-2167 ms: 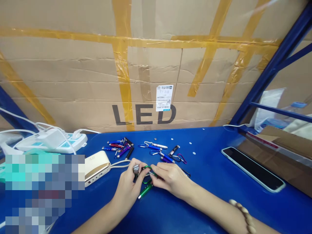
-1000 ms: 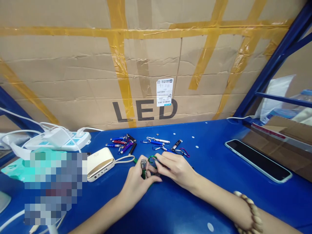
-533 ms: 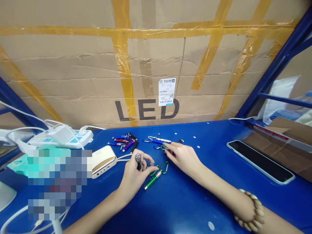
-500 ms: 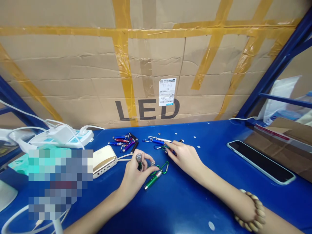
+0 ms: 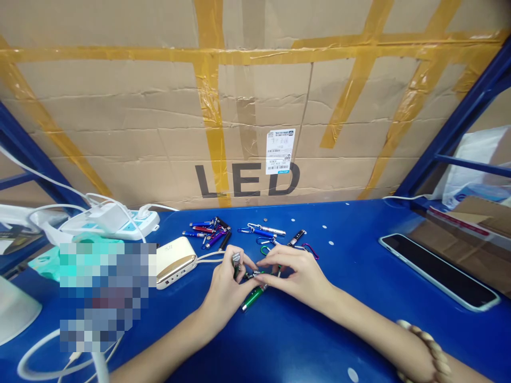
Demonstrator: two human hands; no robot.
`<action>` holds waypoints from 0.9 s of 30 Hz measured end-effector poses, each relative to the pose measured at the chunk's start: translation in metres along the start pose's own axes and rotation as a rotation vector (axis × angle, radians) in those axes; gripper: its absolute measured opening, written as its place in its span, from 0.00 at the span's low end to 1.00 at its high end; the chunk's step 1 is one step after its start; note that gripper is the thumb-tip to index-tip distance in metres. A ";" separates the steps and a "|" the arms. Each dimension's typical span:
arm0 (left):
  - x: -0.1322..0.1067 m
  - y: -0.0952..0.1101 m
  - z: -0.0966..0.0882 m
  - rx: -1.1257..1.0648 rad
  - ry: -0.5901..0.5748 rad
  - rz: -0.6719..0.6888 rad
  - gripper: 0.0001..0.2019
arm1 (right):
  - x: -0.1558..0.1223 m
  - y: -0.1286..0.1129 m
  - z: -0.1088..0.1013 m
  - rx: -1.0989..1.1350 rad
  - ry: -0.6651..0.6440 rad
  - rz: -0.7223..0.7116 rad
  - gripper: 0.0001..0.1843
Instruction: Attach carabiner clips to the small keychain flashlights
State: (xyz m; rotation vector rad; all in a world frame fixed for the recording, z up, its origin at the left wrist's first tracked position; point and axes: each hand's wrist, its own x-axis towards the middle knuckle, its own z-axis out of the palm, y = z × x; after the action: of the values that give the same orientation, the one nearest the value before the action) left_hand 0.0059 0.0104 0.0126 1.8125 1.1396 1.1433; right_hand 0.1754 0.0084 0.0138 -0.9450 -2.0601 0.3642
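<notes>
My left hand [image 5: 225,282] is curled around a small dark flashlight [image 5: 236,259], whose silver end points up. Its thumb and forefinger also pinch tiny dark and silver pieces, perhaps button cells. Fingertips of my right hand [image 5: 299,270] close in on those pieces from the other side; what they grip is too small to make out. Beneath both hands lies a green keychain flashlight [image 5: 252,299], partly covered. Behind my right hand are a blue flashlight [image 5: 266,233], a silver one [image 5: 275,230] and a black one [image 5: 296,238], with carabiner clips around them.
A pile of several coloured flashlights [image 5: 209,231] lies at the back. Left of my hands are a cream power bank [image 5: 175,260] with a cable and a white power strip [image 5: 131,230]. A phone [image 5: 439,271] lies to the right. A large cardboard box [image 5: 159,117] stands behind the blue table.
My right hand has come away from the flashlights at the back, toward me and left, to meet my left fingertips. My left hand keeps its flashlight. The view has shifted slightly.
</notes>
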 end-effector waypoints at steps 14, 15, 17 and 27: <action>0.002 -0.004 0.003 -0.255 -0.082 -0.146 0.23 | 0.002 -0.007 -0.001 0.116 -0.052 0.144 0.05; 0.002 -0.004 0.003 -0.304 -0.081 -0.145 0.21 | 0.003 -0.007 -0.002 0.108 -0.033 0.151 0.05; 0.002 -0.003 0.001 -0.383 -0.087 -0.156 0.16 | 0.005 -0.006 -0.004 0.092 0.014 0.164 0.05; 0.006 0.006 -0.006 -0.787 -0.097 -0.370 0.19 | 0.007 0.006 -0.006 -0.018 0.082 0.229 0.05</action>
State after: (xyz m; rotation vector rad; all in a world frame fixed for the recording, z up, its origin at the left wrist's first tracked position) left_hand 0.0038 0.0147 0.0216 0.9924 0.7607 1.0581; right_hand 0.1801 0.0168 0.0185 -1.1922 -1.8883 0.4201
